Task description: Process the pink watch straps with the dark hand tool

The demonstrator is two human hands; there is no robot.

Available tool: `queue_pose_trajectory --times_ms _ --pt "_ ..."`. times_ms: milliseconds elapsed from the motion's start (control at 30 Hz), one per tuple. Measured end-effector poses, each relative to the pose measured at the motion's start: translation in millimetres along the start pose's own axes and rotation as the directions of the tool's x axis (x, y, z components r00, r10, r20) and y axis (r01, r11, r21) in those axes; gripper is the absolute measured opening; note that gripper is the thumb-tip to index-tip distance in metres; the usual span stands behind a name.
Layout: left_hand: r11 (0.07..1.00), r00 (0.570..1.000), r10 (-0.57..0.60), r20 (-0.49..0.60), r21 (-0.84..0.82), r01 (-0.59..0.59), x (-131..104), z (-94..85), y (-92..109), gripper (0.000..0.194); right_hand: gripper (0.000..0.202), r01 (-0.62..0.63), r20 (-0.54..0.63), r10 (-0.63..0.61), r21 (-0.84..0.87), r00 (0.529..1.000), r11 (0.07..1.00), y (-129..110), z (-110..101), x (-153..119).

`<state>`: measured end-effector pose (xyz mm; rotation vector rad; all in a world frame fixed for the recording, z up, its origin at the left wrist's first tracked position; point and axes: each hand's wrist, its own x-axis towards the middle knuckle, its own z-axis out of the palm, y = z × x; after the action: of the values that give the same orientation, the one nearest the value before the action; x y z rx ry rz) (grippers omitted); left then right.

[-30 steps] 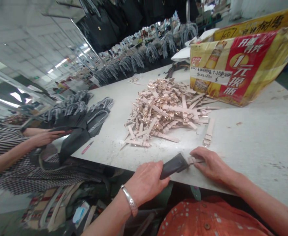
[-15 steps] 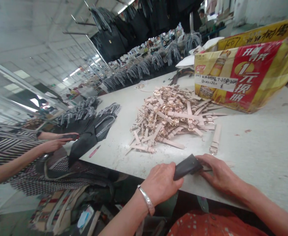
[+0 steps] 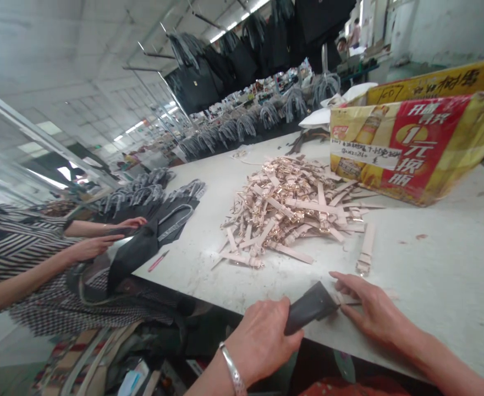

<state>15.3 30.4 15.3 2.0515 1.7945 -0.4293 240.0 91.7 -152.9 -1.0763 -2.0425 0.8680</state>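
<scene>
Hiding contents, a box (image 3: 419,154) flanks straps (image 3: 283,209); left hand (image 3: 264,338) grips a dark piece (image 3: 311,309), right hand (image 3: 376,313), hold unclear.

I get a fairly bright, slightly hazy feed, with cool white light from the ceiling tubes (image 3: 135,128), a soft sheen on the pale bench (image 3: 444,269), tiny glints on the buckles (image 3: 295,216) and deep shadow beneath the bench edge. My wide lens stretches the carton (image 3: 415,148) toward the right side. I see the far racks (image 3: 242,126) only softly, and blocky pixels mask a patch at the left edge.
</scene>
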Motion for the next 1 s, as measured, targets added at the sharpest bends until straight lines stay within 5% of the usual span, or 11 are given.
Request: queue_pose_trajectory --times_ms 267,567,800,1000 --pt "0.998 0.996 0.051 -0.077 -0.029 -0.053 18.4 6.2 12.5 0.039 0.057 0.026 -0.068 -0.028 -0.040 0.997 0.999 14.0 4.9 -3.2" --pt "0.999 0.999 0.036 -0.021 -0.039 -0.037 -5.8 16.0 -0.4 0.034 0.056 -0.017 0.016 0.017 -0.035 1.000 0.999 0.3 -2.4 0.4" --pt "0.995 0.995 0.027 -0.095 -0.096 -0.036 19.9 12.8 13.8 0.031 0.059 -0.003 0.031 0.004 -0.035 1.000 0.999 -2.9 -9.3 1.6" --pt "0.996 0.991 -0.033 -0.130 -0.087 0.021 18.7 8.6 -0.6 0.028 0.061 -0.002 0.041 0.004 -0.042 0.999 0.999 -5.3 -11.4 1.7"
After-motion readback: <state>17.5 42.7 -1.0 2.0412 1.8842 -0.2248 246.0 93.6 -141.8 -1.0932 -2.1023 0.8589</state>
